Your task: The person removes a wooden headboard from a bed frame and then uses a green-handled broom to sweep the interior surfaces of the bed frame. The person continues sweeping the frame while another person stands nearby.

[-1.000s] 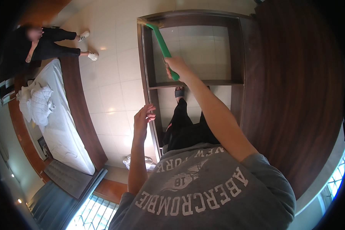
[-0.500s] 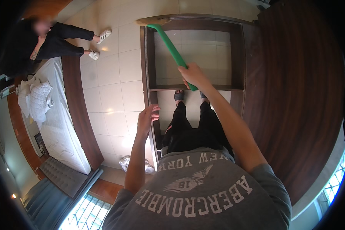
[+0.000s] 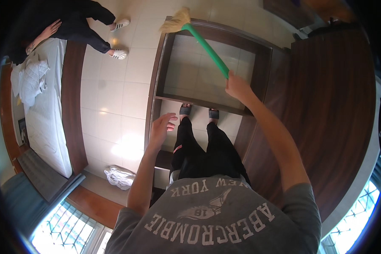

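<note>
My right hand (image 3: 238,88) is wrapped round the green handle of a short broom (image 3: 207,50), near the handle's end. The broom's tan bristles (image 3: 177,22) reach over the far left corner of a dark brown wooden frame (image 3: 199,101), and the handle slants across the frame's far opening. Beside the frame's left board, my left hand (image 3: 159,129) hangs with its fingers partly bent and apart, and nothing is in it. My sandalled feet stand on the tiles inside the near opening.
A wide dark brown wooden panel (image 3: 313,106) adjoins the frame on the right. At left, a person in dark clothes (image 3: 78,25) sits on a bed with a white mattress (image 3: 51,122). White bundled fabric (image 3: 119,177) lies on the tiled floor near the window.
My right hand has moved right, and the bristles have swung up and off the frame's far board. My left hand stays near the left board. The view has shifted slightly.
</note>
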`<act>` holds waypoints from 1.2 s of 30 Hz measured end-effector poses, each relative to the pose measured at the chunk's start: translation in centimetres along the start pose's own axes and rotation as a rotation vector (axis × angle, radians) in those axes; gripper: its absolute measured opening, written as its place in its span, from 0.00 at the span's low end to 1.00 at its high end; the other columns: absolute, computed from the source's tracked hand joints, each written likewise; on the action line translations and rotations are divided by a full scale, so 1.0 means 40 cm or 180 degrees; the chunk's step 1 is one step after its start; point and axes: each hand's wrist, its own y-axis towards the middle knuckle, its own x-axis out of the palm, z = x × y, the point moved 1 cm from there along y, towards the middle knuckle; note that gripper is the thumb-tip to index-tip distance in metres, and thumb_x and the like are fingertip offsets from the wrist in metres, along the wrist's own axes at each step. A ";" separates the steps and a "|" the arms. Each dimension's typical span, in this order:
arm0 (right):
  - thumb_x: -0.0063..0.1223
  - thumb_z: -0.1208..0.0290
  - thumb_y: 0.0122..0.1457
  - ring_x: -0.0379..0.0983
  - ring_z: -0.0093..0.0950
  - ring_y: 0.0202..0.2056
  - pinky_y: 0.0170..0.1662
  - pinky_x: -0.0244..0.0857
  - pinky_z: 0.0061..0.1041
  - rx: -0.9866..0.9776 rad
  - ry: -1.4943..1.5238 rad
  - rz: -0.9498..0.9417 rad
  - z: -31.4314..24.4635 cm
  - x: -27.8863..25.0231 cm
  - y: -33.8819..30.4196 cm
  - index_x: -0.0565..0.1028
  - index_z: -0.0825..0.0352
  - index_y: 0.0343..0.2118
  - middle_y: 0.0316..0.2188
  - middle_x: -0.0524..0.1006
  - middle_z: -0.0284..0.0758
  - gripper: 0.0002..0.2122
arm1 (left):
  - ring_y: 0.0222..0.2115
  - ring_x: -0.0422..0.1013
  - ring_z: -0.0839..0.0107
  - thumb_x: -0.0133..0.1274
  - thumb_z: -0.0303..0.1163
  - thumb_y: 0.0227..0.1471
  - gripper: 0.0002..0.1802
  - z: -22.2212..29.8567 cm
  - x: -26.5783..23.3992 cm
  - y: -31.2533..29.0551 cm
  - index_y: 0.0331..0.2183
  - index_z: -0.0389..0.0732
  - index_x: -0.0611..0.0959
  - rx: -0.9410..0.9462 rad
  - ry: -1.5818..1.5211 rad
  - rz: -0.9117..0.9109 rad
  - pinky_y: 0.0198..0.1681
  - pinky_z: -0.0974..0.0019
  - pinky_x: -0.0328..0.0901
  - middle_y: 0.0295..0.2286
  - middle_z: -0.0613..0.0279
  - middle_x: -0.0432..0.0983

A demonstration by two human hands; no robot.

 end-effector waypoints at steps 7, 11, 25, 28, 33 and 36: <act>0.52 0.71 0.61 0.80 0.55 0.38 0.42 0.75 0.51 -0.0497 -0.0268 -0.0008 0.066 -0.062 0.018 0.69 0.75 0.44 0.33 0.80 0.54 0.14 | 0.35 0.74 0.75 0.45 0.43 0.70 0.23 -0.056 0.048 -0.096 0.50 0.34 0.83 0.0057 -0.0361 0.0455 0.42 0.69 0.70 0.42 0.58 0.82; 0.51 0.70 0.62 0.80 0.54 0.40 0.45 0.74 0.51 -0.0382 -0.0072 0.0095 0.111 -0.021 0.091 0.69 0.76 0.45 0.33 0.80 0.55 0.14 | 0.33 0.74 0.75 0.45 0.43 0.70 0.23 -0.113 0.082 -0.141 0.50 0.33 0.83 -0.0200 -0.0604 0.0647 0.41 0.70 0.69 0.41 0.57 0.82; 0.50 0.67 0.64 0.83 0.48 0.34 0.40 0.78 0.47 -0.0327 0.0662 -0.0521 -0.028 -0.007 0.092 0.73 0.78 0.45 0.34 0.81 0.57 0.16 | 0.35 0.74 0.76 0.44 0.43 0.70 0.23 -0.133 0.101 -0.166 0.50 0.35 0.84 -0.0023 -0.0460 0.0673 0.42 0.71 0.70 0.41 0.58 0.82; 0.51 0.67 0.64 0.83 0.44 0.29 0.34 0.79 0.43 -0.0602 0.0467 -0.0404 -0.027 0.019 0.063 0.74 0.79 0.45 0.34 0.81 0.56 0.16 | 0.35 0.74 0.75 0.44 0.43 0.70 0.23 -0.110 0.117 -0.088 0.50 0.35 0.84 0.0108 -0.0374 0.0497 0.43 0.70 0.70 0.41 0.59 0.82; 0.51 0.69 0.63 0.82 0.41 0.23 0.31 0.78 0.41 -0.0050 0.1003 -0.0873 -0.089 -0.009 0.178 0.74 0.80 0.45 0.29 0.82 0.54 0.16 | 0.35 0.74 0.74 0.44 0.43 0.69 0.24 -0.016 0.157 -0.012 0.50 0.34 0.84 0.0344 -0.0290 0.0193 0.44 0.69 0.71 0.41 0.57 0.82; 0.51 0.68 0.64 0.79 0.36 0.18 0.25 0.75 0.37 -0.0327 0.0944 -0.0716 -0.105 0.054 0.107 0.73 0.78 0.42 0.23 0.80 0.47 0.14 | 0.35 0.74 0.74 0.44 0.43 0.70 0.24 -0.017 0.129 -0.020 0.50 0.34 0.84 0.0359 -0.0362 0.0250 0.44 0.69 0.70 0.40 0.58 0.83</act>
